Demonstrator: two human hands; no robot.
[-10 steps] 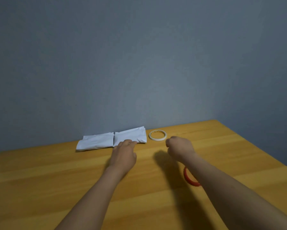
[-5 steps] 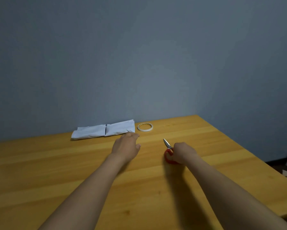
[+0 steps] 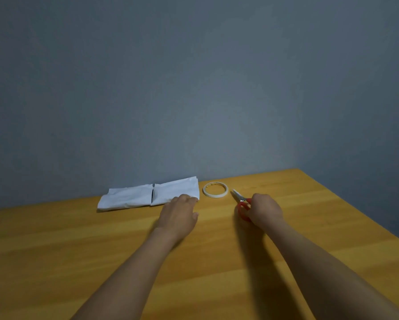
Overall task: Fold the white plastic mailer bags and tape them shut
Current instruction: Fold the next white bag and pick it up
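Two folded white mailer bags (image 3: 145, 194) lie side by side at the back of the wooden table (image 3: 55, 250), against the wall. My left hand (image 3: 179, 214) reaches to the right bag, its fingertips touching that bag's near right corner. A roll of pale tape (image 3: 215, 190) lies flat just right of the bags. My right hand (image 3: 264, 210) grips the red handles of a pair of scissors (image 3: 240, 199), whose metal blades point toward the tape roll.
A grey wall (image 3: 193, 88) rises directly behind the table. The table's right edge (image 3: 355, 215) runs diagonally toward me, with dark floor beyond it.
My right hand took hold of the red scissors and carried them toward the tape roll. My left hand stays at the right bag's corner. The view shifted.
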